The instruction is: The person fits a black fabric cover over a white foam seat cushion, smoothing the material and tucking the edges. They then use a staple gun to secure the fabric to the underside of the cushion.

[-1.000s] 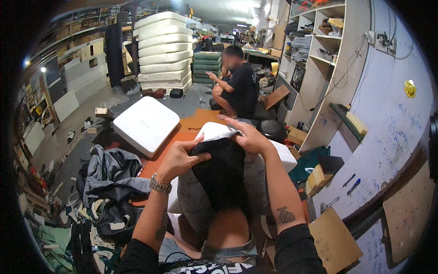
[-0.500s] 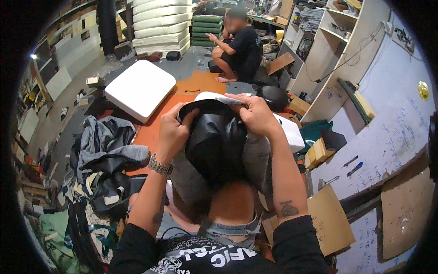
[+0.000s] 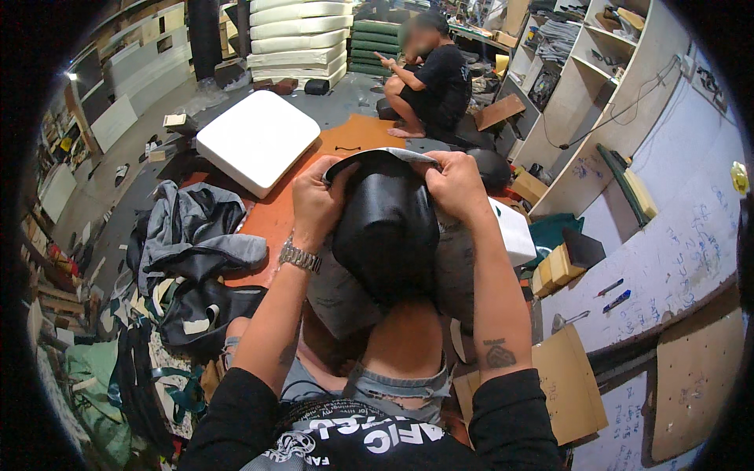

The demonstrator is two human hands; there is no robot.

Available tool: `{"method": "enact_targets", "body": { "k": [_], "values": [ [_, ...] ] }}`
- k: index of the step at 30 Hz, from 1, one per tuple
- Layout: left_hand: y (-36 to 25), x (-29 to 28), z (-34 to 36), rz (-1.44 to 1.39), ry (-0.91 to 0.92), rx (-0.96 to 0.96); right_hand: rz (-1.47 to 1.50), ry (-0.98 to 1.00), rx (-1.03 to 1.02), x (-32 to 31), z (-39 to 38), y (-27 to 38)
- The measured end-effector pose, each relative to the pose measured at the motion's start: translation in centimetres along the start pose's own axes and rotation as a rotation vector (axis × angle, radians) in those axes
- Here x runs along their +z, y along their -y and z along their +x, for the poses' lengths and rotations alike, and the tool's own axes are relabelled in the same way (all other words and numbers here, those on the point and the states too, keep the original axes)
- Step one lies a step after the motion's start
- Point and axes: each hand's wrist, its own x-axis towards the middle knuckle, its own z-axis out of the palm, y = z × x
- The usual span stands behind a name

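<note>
A black leather-like cover (image 3: 385, 228) with a grey fabric back is stretched between my two hands, over my bent knee. My left hand (image 3: 316, 200) pinches its upper left edge, with the thumb on the black face. At the upper right edge, my right hand (image 3: 458, 187) grips the material, and a strip of grey backing shows along the top between the hands. Lower grey flaps (image 3: 334, 290) hang at both sides of the knee. Part of a white block (image 3: 510, 231) shows beyond my right forearm.
A white cushion-shaped block (image 3: 259, 141) lies ahead on the left, beside an orange sheet (image 3: 271, 228). Grey and black covers (image 3: 192, 235) are heaped on the left. A person (image 3: 440, 78) squats ahead near stacked white cushions (image 3: 298, 39). Shelves (image 3: 593, 63) line the right.
Both hands have shifted, and the black cover looks pulled smoother and tauter between them. The whole view has swung slightly left, so the surroundings sit farther right.
</note>
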Motion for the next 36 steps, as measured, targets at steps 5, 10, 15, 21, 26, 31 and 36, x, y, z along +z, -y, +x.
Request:
{"method": "enact_targets", "body": {
  "k": [5,10,15,21,26,31,36],
  "values": [
    [0.5,0.1,0.3,-0.069,0.019,-0.040,-0.092,-0.061,0.045,0.8,0.5,-0.4],
    [2.4,0.1,0.4,-0.025,0.016,-0.086,-0.098,-0.078,0.179,1.2,1.0,-0.9],
    [6.7,-3.6,-5.4,-0.071,-0.018,-0.297,-0.031,-0.101,0.132,2.6,3.8,-2.0],
    [12.3,-9.6,-15.4,0.425,-0.151,-0.564,-0.111,-0.012,0.154,6.7,7.8,-1.1],
    [13.9,-7.5,-14.5,0.476,-0.366,-0.545,-0.080,-0.067,0.019,8.3,9.8,-1.6],
    [14.1,-4.6,-13.8,0.462,-0.403,-0.474,0.109,-0.029,0.112,4.5,8.1,-3.9],
    [17.2,-8.2,-14.4,0.135,-0.081,-0.331,0.278,-0.085,0.104,2.8,2.1,-2.7]
  ]
}}
